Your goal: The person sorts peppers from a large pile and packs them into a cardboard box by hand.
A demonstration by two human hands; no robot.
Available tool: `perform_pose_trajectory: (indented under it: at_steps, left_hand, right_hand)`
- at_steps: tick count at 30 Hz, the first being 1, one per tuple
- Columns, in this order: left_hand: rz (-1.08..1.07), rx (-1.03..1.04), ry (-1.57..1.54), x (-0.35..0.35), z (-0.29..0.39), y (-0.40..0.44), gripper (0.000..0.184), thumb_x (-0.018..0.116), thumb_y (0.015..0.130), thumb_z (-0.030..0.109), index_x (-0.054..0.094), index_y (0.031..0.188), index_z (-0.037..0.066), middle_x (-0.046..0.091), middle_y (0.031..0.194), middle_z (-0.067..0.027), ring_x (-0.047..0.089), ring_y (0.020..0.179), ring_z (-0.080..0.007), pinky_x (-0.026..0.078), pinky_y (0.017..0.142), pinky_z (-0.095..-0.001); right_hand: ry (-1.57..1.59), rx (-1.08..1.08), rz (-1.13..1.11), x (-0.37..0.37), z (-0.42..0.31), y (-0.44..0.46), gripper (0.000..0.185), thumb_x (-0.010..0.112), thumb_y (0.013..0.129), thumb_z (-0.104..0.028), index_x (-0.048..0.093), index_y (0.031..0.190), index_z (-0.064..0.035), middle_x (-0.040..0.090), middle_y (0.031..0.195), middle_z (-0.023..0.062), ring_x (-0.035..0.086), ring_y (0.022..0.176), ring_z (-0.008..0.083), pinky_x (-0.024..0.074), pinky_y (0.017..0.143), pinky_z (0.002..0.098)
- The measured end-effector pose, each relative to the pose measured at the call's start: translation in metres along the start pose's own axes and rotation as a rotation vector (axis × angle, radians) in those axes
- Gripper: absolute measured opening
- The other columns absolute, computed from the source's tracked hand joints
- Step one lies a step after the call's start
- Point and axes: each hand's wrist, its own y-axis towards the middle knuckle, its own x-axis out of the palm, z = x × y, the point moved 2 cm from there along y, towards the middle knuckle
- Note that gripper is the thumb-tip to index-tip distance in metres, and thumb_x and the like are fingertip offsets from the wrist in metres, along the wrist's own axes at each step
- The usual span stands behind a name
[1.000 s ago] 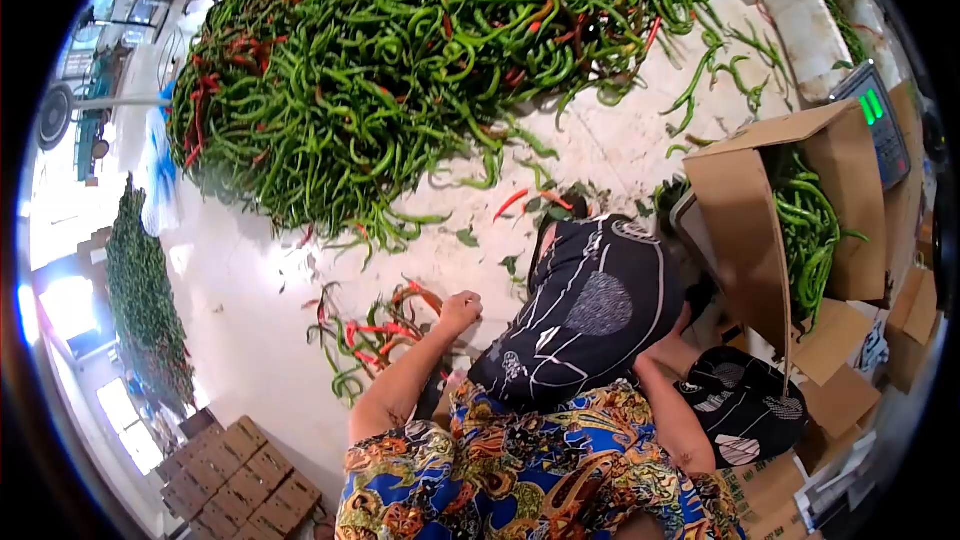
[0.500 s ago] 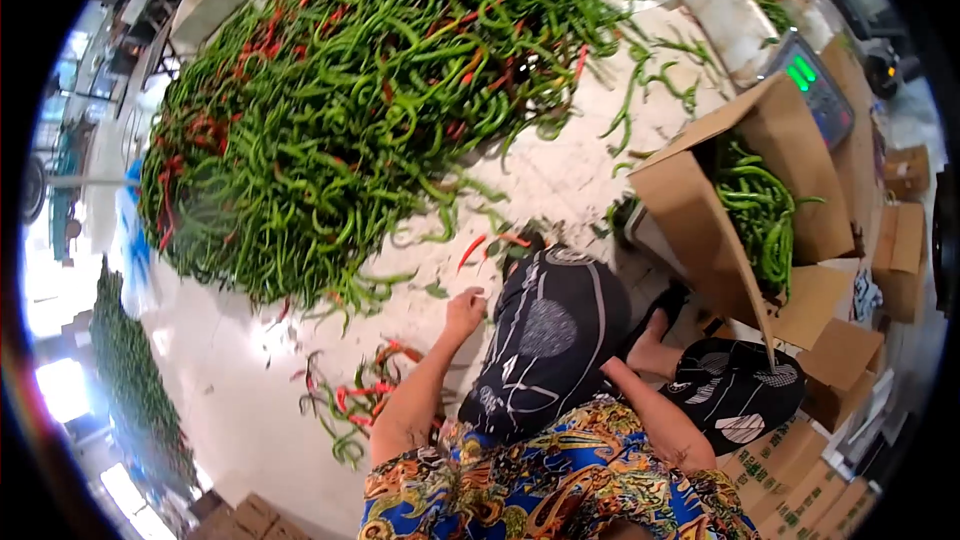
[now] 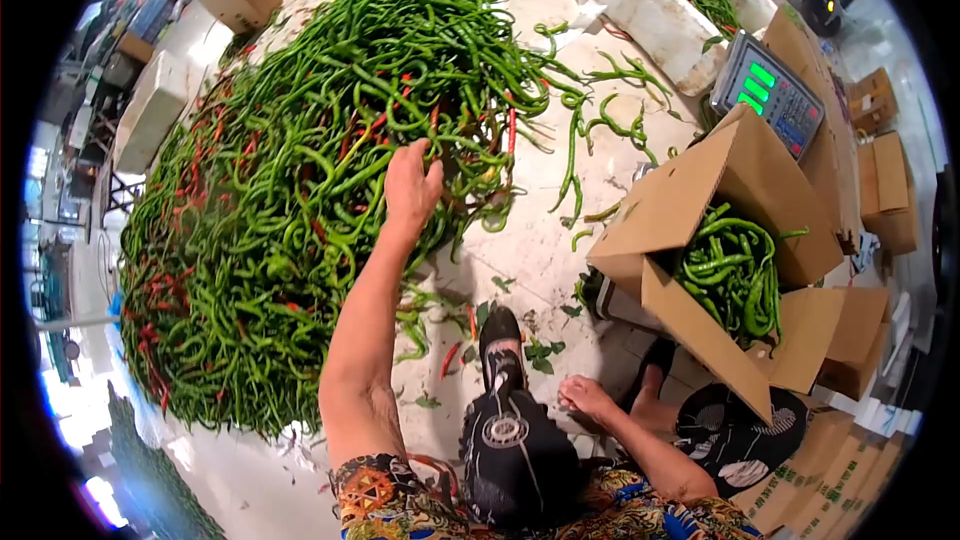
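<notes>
A large heap of long green chili peppers [image 3: 300, 200], mixed with some red ones, spreads over the floor. My left hand [image 3: 410, 190] reaches over the heap's right side, thumb apart from the fingers, fingertips at the peppers; no pepper shows in its grasp. Beside my knee, my right hand [image 3: 588, 398] is closed with its fingers curled, and nothing can be seen in it. To the right, an open cardboard box [image 3: 660, 205] stands tilted with green chili peppers [image 3: 735, 270] inside.
Behind the box is a scale display [image 3: 768, 90] with lit green digits. A white foam box [image 3: 640, 15] with peppers stands at the back. Loose peppers [image 3: 610, 120], a red pepper [image 3: 450, 360] and leaves litter the floor. Flattened cartons [image 3: 820, 480] lie at lower right.
My left hand has moved forward from beside my leg to the pepper heap. My right hand has come into view beside my knee. The camera view has shifted.
</notes>
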Motion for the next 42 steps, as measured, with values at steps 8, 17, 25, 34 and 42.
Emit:
perform_pose_trajectory:
  at_steps: [8,17,25,34,42]
  left_hand:
    - [-0.077,-0.071,-0.048,0.11,0.0,0.094,0.053,0.066,0.075,0.021,0.052,0.122,0.003,0.06,0.095,-0.0216,0.058,0.088,-0.0397,0.047,0.079,-0.047]
    - [-0.097,-0.008,0.432,0.148,0.003,0.113,0.069,0.073,0.073,0.035,0.046,0.131,0.008,0.055,0.121,-0.02,0.049,0.112,-0.0384,0.042,0.089,-0.052]
    - [-0.496,0.357,0.558,0.14,-0.03,-0.007,0.021,0.059,0.073,0.017,0.059,0.093,0.009,0.065,0.091,-0.0128,0.06,0.093,-0.0291,0.036,0.091,-0.0423]
    - [-0.69,0.287,0.524,0.118,-0.003,0.008,0.044,0.07,0.072,0.037,0.057,0.102,0.007,0.062,0.095,-0.016,0.061,0.09,-0.0361,0.045,0.079,-0.0471]
    - [-0.555,0.208,0.504,0.17,-0.006,-0.026,0.06,0.078,0.068,0.035,0.05,0.116,0.011,0.054,0.111,-0.0183,0.057,0.096,-0.0368,0.043,0.077,-0.0482]
  right_hand:
    - [0.111,-0.128,0.035,-0.015,-0.037,0.007,0.024,0.055,0.096,-0.023,0.059,0.105,-0.0017,0.062,0.09,0.0039,0.06,0.08,0.011,0.048,0.068,0.0255]
    - [0.483,-0.237,0.042,-0.025,0.023,0.059,0.024,0.065,0.088,-0.018,0.06,0.102,0.0003,0.061,0.087,0.0033,0.057,0.077,0.0086,0.0473,0.07,0.0259]
    - [0.402,-0.261,0.059,-0.023,0.003,0.048,0.024,0.064,0.089,-0.019,0.06,0.102,0.0002,0.062,0.087,0.0033,0.057,0.077,0.0095,0.0474,0.07,0.026]
    - [0.372,-0.244,0.157,-0.08,-0.05,0.028,0.023,0.063,0.089,-0.02,0.06,0.101,-0.0007,0.062,0.087,0.0032,0.058,0.076,0.0098,0.0473,0.069,0.0259]
    - [0.474,-0.224,0.253,-0.105,-0.054,0.024,0.023,0.063,0.09,-0.021,0.06,0.101,-0.0015,0.062,0.087,0.0032,0.058,0.076,0.0101,0.0472,0.069,0.0259]
